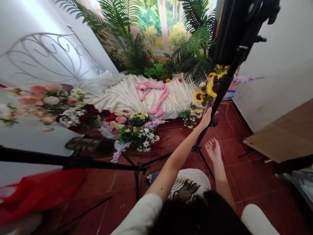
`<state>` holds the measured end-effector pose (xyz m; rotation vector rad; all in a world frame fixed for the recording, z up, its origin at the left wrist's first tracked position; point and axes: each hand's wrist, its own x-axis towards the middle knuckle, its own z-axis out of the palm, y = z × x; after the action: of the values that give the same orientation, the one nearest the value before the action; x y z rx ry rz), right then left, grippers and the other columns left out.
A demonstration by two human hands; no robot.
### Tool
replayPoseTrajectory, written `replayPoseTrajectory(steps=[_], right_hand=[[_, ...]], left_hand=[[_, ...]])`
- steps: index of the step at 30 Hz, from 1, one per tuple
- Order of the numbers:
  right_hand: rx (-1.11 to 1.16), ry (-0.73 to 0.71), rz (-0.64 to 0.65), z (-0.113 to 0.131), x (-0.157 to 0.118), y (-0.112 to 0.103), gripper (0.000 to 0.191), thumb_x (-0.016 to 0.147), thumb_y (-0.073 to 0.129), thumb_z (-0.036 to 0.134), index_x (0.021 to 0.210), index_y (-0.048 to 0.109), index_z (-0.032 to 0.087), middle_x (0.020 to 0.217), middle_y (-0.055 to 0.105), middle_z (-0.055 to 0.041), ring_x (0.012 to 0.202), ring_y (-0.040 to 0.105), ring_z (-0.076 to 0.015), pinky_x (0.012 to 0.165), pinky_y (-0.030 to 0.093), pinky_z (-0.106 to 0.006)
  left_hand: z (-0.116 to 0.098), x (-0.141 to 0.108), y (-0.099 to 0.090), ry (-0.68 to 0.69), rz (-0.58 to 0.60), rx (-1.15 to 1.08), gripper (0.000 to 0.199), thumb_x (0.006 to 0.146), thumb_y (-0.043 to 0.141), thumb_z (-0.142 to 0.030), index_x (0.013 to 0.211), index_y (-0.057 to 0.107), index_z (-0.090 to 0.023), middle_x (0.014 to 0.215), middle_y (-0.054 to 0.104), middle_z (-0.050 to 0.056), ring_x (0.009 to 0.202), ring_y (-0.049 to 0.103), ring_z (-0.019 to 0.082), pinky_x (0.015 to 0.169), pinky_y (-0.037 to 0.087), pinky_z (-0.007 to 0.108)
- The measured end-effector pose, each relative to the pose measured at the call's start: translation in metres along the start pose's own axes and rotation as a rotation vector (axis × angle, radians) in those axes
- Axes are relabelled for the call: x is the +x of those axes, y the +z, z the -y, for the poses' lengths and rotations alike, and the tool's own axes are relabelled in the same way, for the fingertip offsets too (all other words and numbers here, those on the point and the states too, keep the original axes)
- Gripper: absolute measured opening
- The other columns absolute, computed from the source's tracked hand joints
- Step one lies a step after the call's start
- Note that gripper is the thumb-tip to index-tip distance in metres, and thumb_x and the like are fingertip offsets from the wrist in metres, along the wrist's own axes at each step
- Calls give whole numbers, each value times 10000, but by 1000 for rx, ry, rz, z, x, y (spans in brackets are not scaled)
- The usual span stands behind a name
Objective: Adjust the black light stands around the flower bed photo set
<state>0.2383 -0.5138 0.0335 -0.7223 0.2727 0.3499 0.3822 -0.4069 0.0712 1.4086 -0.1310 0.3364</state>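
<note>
My left hand [206,118] reaches forward and is closed round the pole of a black light stand [224,89]. The pole hides part of its fingers. The stand leans up to the right, with a large black fixture [231,31] at its top. My right hand [213,149] is a little lower, beside the stand but apart from it. Its palm faces up, with the fingers loosely bent and apart, and nothing shows in it. Sunflowers [199,96] stand just beyond my left hand.
A pink plush toy [156,94] lies on a white draped cloth [112,94]. Artificial flowers [137,129] line its front. Another black stand [97,164] crosses the left side, above a red cloth [46,189]. Cardboard [286,130] is at the right on the red tiled floor [234,153].
</note>
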Motion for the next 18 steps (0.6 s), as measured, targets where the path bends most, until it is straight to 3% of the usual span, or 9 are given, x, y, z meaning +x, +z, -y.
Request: replayPoseTrajectory(steps=[3, 5, 13, 18], right_hand=[[50, 12, 6, 7, 1, 4, 377, 874, 644, 320, 666, 342, 235, 575, 307, 79, 477, 335, -97, 509, 395, -244], [81, 28, 28, 14, 6, 9, 347, 885, 626, 304, 672, 360, 239, 571, 318, 75, 481, 345, -104, 516, 402, -246], [207, 44, 127, 46, 31, 44, 301, 956, 542, 277, 684, 418, 237, 571, 360, 65, 493, 366, -106, 511, 392, -238], [222, 45, 147, 50, 37, 50, 381, 933, 604, 277, 645, 358, 235, 546, 353, 71, 489, 356, -105, 503, 390, -243]], left_hand=[[-4, -3, 2, -30, 85, -27, 786, 887, 245, -806, 936, 675, -150, 723, 622, 49, 638, 604, 135, 602, 527, 270], [-4, -6, 0, -12, 84, -28, 759, 865, 297, -822, 917, 659, -157, 732, 613, 38, 599, 571, 119, 554, 496, 255], [-2, -7, 1, 36, 62, 11, 684, 864, 334, -810, 844, 590, -176, 728, 603, 21, 660, 571, 113, 664, 510, 252], [-7, -9, 1, -10, 60, 9, 650, 883, 351, -784, 860, 579, -175, 740, 589, 15, 634, 555, 107, 613, 492, 247]])
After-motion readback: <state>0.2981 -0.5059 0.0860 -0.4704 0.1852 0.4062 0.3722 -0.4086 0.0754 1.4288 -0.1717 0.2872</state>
